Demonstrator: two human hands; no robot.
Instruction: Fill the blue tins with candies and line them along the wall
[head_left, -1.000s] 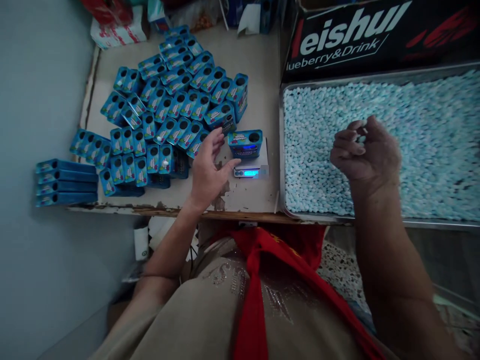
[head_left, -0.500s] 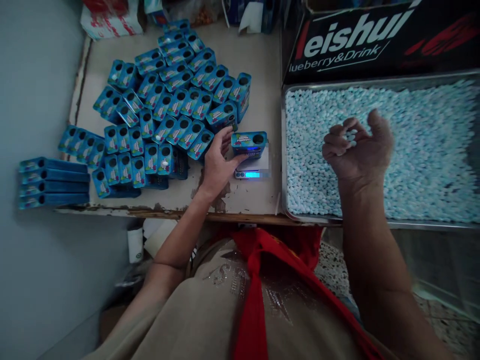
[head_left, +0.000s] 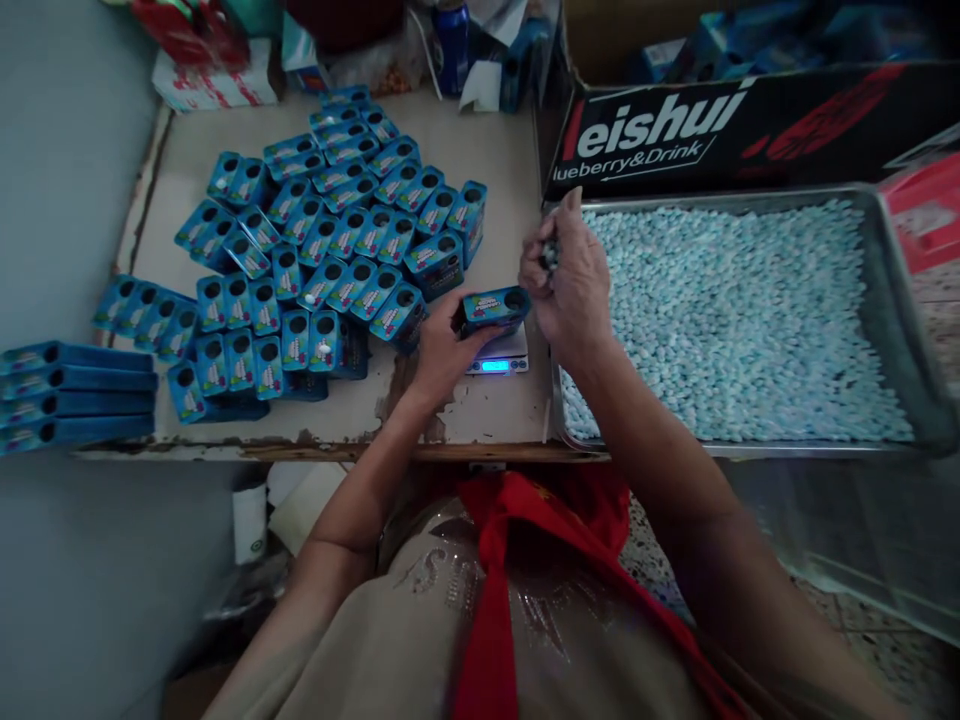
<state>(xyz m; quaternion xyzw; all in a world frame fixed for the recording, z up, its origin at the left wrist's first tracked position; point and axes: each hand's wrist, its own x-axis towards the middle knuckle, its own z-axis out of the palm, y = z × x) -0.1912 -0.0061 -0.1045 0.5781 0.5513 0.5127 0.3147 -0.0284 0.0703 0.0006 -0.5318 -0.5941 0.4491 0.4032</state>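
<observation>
My left hand [head_left: 448,343] grips a small blue candy box [head_left: 489,309] with a round dark hole in its top. The box is at a small digital scale [head_left: 501,362] with a lit blue display; whether it rests on the plate I cannot tell. Just right of the box, my right hand [head_left: 568,275] is closed around several pale candies [head_left: 550,254]. Under and beyond that forearm lies a metal tray [head_left: 885,300] spread with light blue candies [head_left: 757,320].
Many blue boxes [head_left: 319,240] stand packed together on the table [head_left: 491,120], left of the scale. A stack of boxes [head_left: 82,395] lies at the far left edge. Behind the tray stands a black carton [head_left: 660,135] holding more blue packs. A blue can [head_left: 451,45] is at the back.
My right hand has moved left from over the tray to beside the box, carrying candies. My left hand keeps its hold on the box. The view has shifted slightly.
</observation>
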